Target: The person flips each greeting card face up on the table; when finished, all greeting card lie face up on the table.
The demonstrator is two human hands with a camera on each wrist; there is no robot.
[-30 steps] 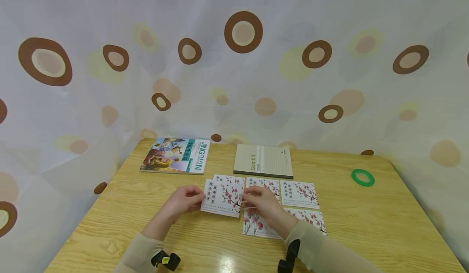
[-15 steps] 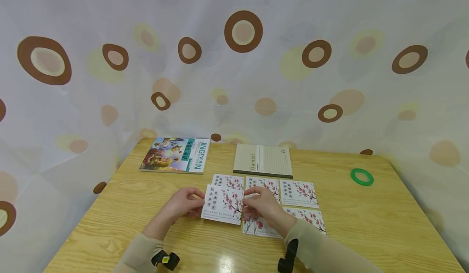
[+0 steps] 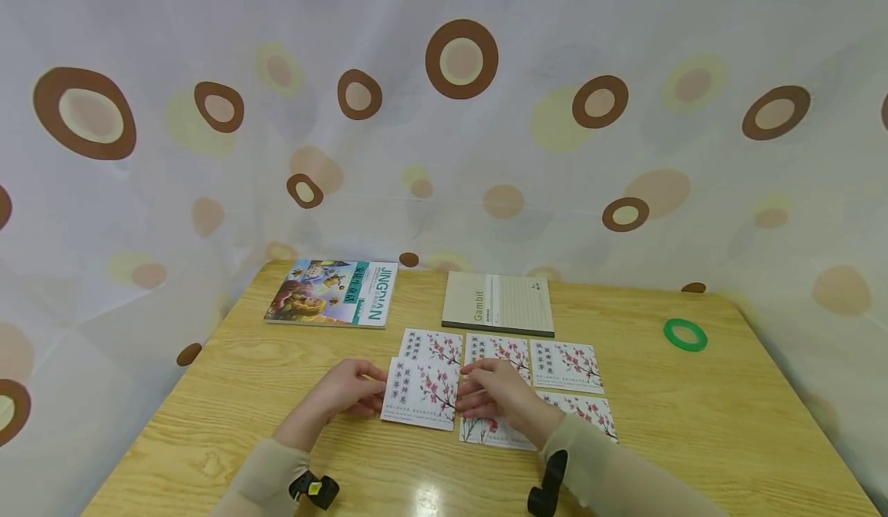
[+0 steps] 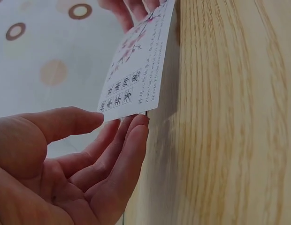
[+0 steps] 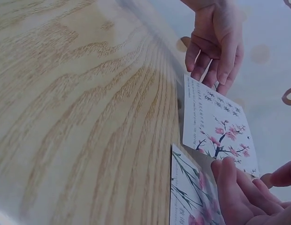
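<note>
A square white card (image 3: 419, 395) with pink blossom branches and dark Chinese characters hangs low over the wooden table between both hands. My left hand (image 3: 349, 391) pinches its left edge; the left wrist view shows the thumb above and the fingers beneath. At the opposite edge, my right hand (image 3: 505, 400) holds the card between thumb and fingers. The held card covers part of a similar blossom card (image 3: 444, 341) lying behind it. Below my right hand lies a card with pink flowers on green stems (image 5: 187, 187), partly hidden by that hand.
More blossom cards lie to the right: one behind my right hand (image 3: 502, 347), one farther right (image 3: 566, 367) and one nearer (image 3: 590, 415). A picture book (image 3: 329, 293) and a beige notebook (image 3: 498, 305) lie at the back. A green tape ring (image 3: 685, 335) lies right.
Both hands have brought the card a little toward the person and lower, exposing more of the card behind. The card tilted partway and now looks flatter.
</note>
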